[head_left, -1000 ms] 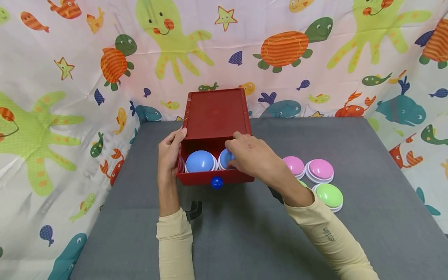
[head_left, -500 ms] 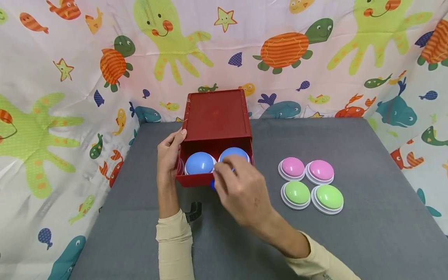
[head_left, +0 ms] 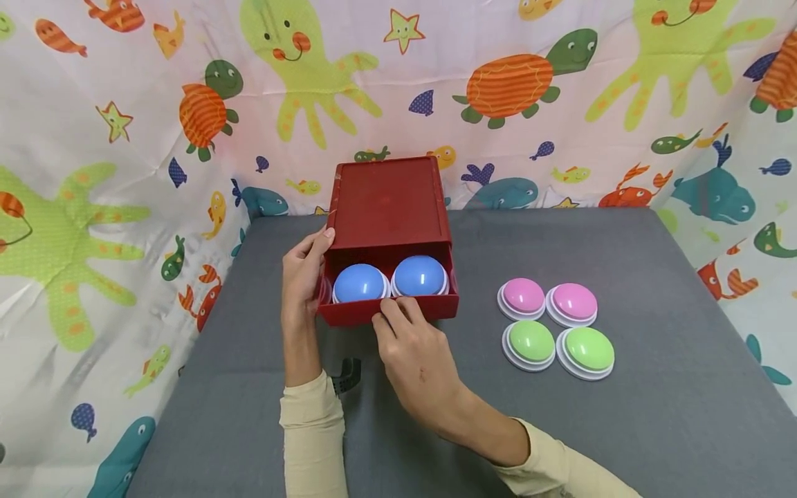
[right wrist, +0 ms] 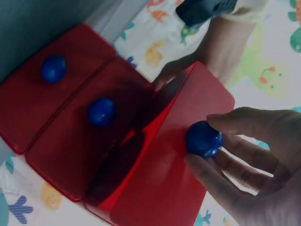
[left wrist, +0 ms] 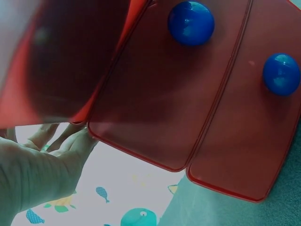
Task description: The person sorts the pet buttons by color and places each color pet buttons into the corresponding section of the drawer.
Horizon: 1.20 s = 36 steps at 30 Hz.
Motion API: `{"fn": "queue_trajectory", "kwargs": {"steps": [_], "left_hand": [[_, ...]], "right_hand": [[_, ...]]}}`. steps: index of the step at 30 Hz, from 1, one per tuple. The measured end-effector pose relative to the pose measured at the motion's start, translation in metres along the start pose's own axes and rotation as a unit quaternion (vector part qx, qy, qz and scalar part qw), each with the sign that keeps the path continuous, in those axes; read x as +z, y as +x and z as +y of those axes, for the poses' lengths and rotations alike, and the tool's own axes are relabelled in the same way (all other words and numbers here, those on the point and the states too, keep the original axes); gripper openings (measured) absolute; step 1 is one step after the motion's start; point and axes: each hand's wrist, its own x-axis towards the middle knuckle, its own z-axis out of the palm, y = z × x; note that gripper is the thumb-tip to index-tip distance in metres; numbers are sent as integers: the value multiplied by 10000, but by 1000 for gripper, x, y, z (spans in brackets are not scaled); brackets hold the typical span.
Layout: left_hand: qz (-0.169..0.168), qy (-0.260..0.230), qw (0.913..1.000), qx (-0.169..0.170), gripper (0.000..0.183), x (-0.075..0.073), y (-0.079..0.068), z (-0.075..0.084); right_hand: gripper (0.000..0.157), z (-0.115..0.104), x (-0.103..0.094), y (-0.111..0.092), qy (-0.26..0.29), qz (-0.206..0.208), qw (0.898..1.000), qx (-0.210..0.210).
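Observation:
A red drawer cabinet stands in the middle of the table, its top drawer pulled out. Two blue dome push buttons with white bases, a left one and a right one, sit side by side in that drawer. My right hand is at the drawer's front; in the right wrist view its thumb and fingers pinch the round blue knob. In the head view this knob is hidden behind the hand. My left hand holds the cabinet's left side, thumb at the front upper corner.
Two pink push buttons and two green ones lie grouped on the grey table at the right. Below the pulled drawer are two shut drawers with blue knobs. A printed curtain hangs close behind.
My right hand has come away from the right blue button in the drawer, moved down toward me, and taken hold of the drawer's knob. My left hand has stayed on the cabinet.

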Motion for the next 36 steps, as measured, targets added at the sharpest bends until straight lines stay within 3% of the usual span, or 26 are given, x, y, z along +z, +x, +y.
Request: {"fn": "queue_trajectory", "kwargs": {"steps": [10, 18, 23, 36], "left_hand": [[113, -383, 9991, -116, 53, 2, 4, 1], [-41, -585, 9981, -198, 50, 7, 4, 3], [-60, -641, 9978, -152, 49, 7, 3, 2], [-34, -689, 9976, -75, 50, 2, 4, 3]], "right_hand": [[18, 21, 22, 29, 311, 120, 9988, 353], [20, 40, 35, 44, 728, 207, 9951, 644], [20, 44, 39, 48, 704, 252, 9947, 708], [22, 51, 46, 52, 674, 362, 9959, 484]]}}
